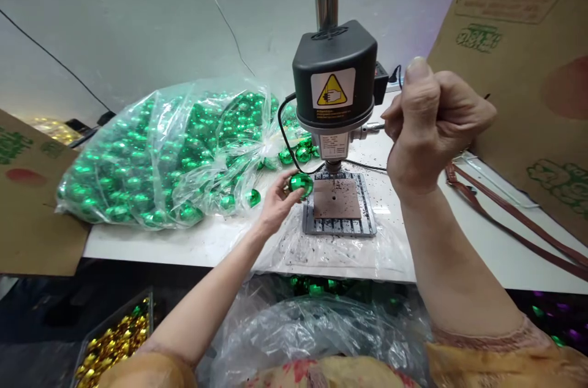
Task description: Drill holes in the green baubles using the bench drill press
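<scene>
Between the thumb and fingers of my left hand (278, 204) is a shiny green faceted ball (301, 183), held at the left edge of the drill press base plate (340, 227). On that slotted plate lies a brown square board (337, 207) with a small dark hole, strewn with dark crumbs. The black-headed drill press (334, 82) stands above it, its chuck (333, 166) over the board's back part. My right hand (432, 125) is raised to the right of the press, its fingers curled around the feed lever (374, 127), which is mostly hidden behind the hand.
A clear bag (151, 155) of green balls lies on the white table (151, 244) at left, with loose balls near its mouth. Cardboard boxes (523, 70) flank both sides. Brown straps (519, 220) lie at right. Below the table edge are a plastic bag (321, 327) and gold balls (114, 345).
</scene>
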A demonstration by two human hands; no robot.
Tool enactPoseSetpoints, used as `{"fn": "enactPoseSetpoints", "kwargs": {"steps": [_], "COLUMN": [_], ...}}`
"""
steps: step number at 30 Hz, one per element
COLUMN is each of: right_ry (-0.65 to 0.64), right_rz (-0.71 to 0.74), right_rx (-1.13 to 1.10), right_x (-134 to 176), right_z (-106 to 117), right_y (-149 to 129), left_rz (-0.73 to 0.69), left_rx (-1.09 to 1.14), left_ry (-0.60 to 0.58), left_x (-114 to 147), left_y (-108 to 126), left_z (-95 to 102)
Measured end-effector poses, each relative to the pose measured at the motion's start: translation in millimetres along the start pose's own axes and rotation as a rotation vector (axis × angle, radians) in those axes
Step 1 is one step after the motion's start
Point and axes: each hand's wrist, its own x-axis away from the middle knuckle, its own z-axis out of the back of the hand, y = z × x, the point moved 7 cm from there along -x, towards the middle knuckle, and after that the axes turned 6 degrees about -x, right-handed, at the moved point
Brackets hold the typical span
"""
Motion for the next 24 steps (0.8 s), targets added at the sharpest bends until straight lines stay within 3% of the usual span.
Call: {"fn": "enactPoseSetpoints", "kwargs": {"steps": [2, 5, 16, 24], "right_ry": [-0.011, -0.014, -0.041, -0.033], "right_rz": [-0.005, -0.009, -0.034, -0.041], "right_rx": [0.021, -0.058, -0.132, -0.134], "right_x": [0, 0, 1, 1], "right_z": [0, 0, 0, 0], "right_y": [0, -1, -2, -5], "left_rz": [0.13, 0.188, 0.082, -0.052], "left_rx": [0.194, 0.233, 0.132, -0.067], "left_ry": [-0.034, -0.02, -0.041, -0.052], "left_x": [7, 6, -11, -19], "left_y": [-14, -26, -32, -24], "left_z": [-26.3, -44.3, -56.3, -56.3]}}
